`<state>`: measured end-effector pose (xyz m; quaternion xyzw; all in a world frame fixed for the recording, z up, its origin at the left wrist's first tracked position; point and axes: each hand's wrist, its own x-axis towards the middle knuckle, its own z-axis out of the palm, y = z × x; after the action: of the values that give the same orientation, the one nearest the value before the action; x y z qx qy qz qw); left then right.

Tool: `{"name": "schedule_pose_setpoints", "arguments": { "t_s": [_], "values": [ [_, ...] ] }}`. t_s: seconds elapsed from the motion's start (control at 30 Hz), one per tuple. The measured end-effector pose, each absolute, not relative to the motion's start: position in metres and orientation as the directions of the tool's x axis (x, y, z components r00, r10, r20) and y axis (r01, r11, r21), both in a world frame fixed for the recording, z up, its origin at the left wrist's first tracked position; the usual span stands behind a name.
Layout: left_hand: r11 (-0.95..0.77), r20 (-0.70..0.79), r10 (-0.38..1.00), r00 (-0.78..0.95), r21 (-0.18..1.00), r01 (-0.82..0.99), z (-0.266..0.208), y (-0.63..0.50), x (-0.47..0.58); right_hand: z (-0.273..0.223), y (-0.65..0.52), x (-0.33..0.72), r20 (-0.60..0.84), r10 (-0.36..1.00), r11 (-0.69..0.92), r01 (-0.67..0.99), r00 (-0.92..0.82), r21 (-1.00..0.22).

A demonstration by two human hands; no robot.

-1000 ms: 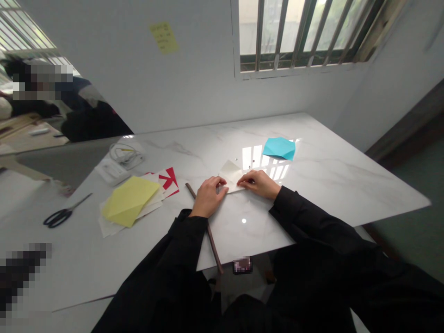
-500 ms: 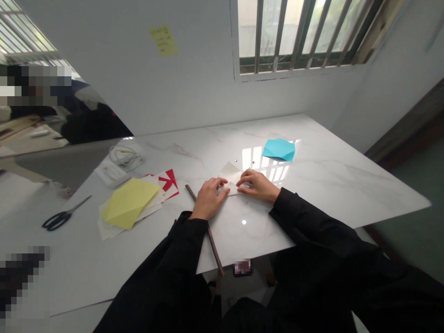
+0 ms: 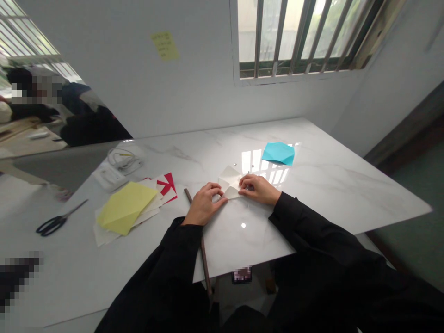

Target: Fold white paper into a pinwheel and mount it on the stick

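A cream sheet of paper (image 3: 230, 176) with creases and folded-in flaps lies on the white marble-patterned table, between my hands. At its left edge, my left hand (image 3: 205, 202) has its fingers curled and its thumb touching the near left corner. My right hand (image 3: 259, 188) pinches the right side of the sheet between thumb and fingers, and covers part of that corner. Under my left forearm runs a thin dark brown strip (image 3: 205, 263), which crosses the table's front edge.
A blue folded paper (image 3: 278, 153) lies at the back right. To the left are a yellow sheet (image 3: 128, 208) on cream sheets, red-and-white paper (image 3: 167, 185), black-handled scissors (image 3: 57, 223) and a white cable (image 3: 123, 159). A person sits beyond the partition.
My left hand has shifted slightly left, away from the sheet's middle. The near flap lies more spread out, and more of the creased paper shows between my hands.
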<state>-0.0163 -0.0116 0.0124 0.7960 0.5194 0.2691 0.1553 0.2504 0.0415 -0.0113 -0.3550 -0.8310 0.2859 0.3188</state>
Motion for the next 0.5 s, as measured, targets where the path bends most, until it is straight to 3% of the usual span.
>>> {"name": "schedule_pose_setpoints", "arguments": {
  "t_s": [0.3,0.5],
  "values": [
    [-0.395,0.276,0.918,0.287,0.544,0.74,0.0164,-0.0141,-0.0194,-0.0067,0.0434,0.2517,0.296,0.78,0.553,0.386,-0.552,-0.738],
    [-0.33,0.255,0.943,0.215,0.626,0.706,0.0167,-0.0156,-0.019,-0.0074,0.0434,0.2524,0.302,0.78,0.55,0.37,-0.548,-0.748]
  ]
}}
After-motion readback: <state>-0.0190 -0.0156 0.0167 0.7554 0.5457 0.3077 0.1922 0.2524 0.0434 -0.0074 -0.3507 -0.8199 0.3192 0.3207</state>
